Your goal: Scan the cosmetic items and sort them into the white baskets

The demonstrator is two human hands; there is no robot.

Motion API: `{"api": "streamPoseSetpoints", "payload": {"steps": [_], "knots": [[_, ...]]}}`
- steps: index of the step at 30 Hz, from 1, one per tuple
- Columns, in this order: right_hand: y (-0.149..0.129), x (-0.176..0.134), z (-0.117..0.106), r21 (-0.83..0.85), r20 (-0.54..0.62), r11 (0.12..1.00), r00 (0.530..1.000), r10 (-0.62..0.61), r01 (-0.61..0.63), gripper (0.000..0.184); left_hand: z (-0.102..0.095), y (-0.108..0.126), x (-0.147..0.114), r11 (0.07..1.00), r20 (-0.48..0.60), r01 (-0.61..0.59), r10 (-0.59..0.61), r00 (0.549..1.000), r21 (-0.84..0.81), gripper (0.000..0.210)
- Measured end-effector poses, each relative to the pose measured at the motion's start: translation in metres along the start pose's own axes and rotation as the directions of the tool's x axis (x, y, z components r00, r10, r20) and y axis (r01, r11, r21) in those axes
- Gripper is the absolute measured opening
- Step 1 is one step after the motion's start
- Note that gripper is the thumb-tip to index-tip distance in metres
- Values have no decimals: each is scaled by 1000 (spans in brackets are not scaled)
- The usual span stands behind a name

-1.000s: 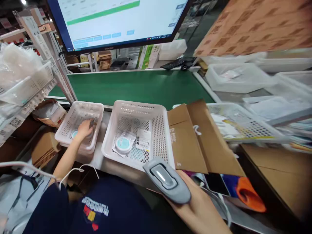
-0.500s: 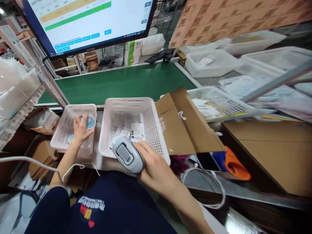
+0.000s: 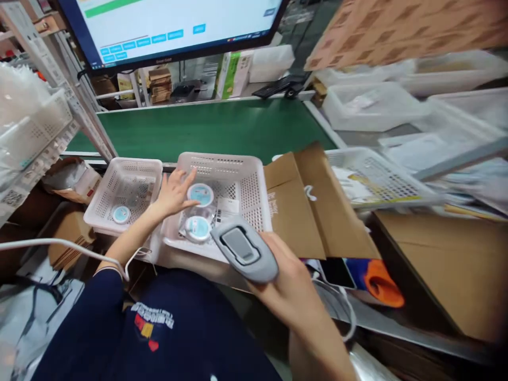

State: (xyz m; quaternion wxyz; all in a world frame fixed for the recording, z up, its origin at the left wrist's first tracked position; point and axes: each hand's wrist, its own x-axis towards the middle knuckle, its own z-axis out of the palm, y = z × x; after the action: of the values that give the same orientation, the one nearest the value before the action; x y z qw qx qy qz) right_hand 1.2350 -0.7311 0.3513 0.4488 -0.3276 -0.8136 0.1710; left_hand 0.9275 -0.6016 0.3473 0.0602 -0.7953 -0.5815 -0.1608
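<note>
My left hand point(image 3: 174, 194) reaches over the near-left rim of the middle white basket point(image 3: 251, 203), its fingers spread. Its thumb is at the edge of a round tub with a light blue lid point(image 3: 201, 194); whether it touches is hard to tell. A second blue-lidded tub point(image 3: 197, 228) lies nearer me in that basket, by clear plastic wrap and a white label with a barcode point(image 3: 227, 207). My right hand point(image 3: 283, 264) is closed round a grey handheld barcode scanner point(image 3: 248, 251), held over the basket's near edge. Another tub point(image 3: 121, 214) sits in the left white basket point(image 3: 95, 203).
A green conveyor belt point(image 3: 214, 124) runs behind the baskets, below a monitor point(image 3: 178, 32). An opened cardboard box point(image 3: 297, 206) stands against the middle basket's right side. White bins point(image 3: 357, 108) fill the right. A white cable point(image 3: 59, 244) crosses at left.
My left hand has moved right from the left basket with a tub, which now lies in the middle basket, and its fingers have opened. The scanner has shifted right in my right hand.
</note>
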Motion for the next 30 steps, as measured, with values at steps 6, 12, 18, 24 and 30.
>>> {"api": "streamPoseSetpoints", "payload": {"steps": [6, 12, 18, 24, 30], "knots": [[14, -29, -14, -46, 23, 998, 999, 44, -43, 40, -42, -92, -63, 846, 120, 494, -522, 845, 198, 50], [8, -8, 2, 74, 107, 997, 994, -2, -6, 49, -38, -126, -124, 777, 229, 568, -626, 746, 272, 44], [0, 28, 20, 49, 307, 995, 949, 66, -85, 42, -37, -86, -99, 807, -73, 523, -525, 848, 274, 80], [4, 44, 20, -110, 343, 982, 921, 184, -155, 51, -38, 6, -57, 986, -161, 108, -87, 983, 130, 88], [26, -14, -18, 7, 120, 970, 963, 240, -243, 27, 3, 33, -18, 979, 71, -157, 168, 983, -132, 118]]}}
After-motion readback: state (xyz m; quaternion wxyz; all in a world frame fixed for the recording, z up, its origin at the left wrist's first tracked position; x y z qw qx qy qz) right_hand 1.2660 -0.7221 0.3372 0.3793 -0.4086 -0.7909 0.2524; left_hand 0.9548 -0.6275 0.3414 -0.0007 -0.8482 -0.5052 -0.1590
